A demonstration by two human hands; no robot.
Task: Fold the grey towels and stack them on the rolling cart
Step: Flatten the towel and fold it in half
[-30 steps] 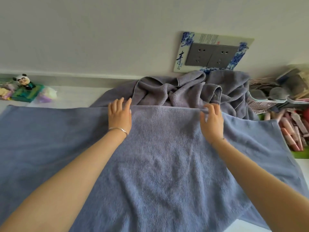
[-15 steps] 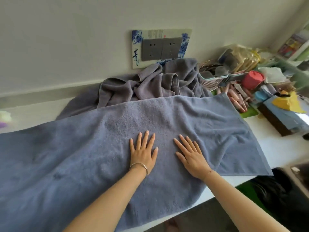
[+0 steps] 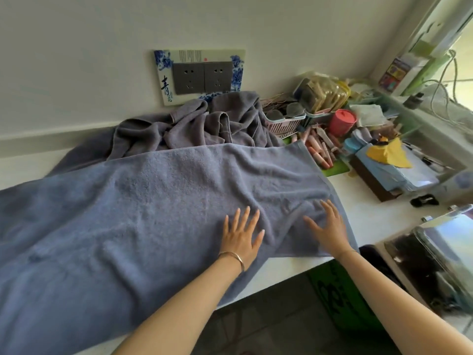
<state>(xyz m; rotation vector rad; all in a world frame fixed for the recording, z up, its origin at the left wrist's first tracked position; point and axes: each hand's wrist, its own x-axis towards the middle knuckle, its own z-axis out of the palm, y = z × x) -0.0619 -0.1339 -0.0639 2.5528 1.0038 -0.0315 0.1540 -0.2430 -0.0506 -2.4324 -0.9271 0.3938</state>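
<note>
Double grey wall socket (image 3: pixel 202 78) sat in a blue-and-white decorated plate on the wall. The right end of the white counter (image 3: pixel 366 208) was pretty cluttered. There was a pink basket (image 3: pixel 284 123) with a red lidded cup (image 3: pixel 342 121) near it. A bunch of pink tubes (image 3: pixel 320 149) lay by a green mat (image 3: pixel 337 169), something yellow (image 3: pixel 389 156) sat on a blue stack (image 3: pixel 394 174), and a small black clip (image 3: pixel 425 201) lay apart from the rest.

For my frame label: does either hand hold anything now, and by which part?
Nothing is held. The left hand and the right hand lie flat, fingers straight, on the spread grey towel near its right end.
</note>
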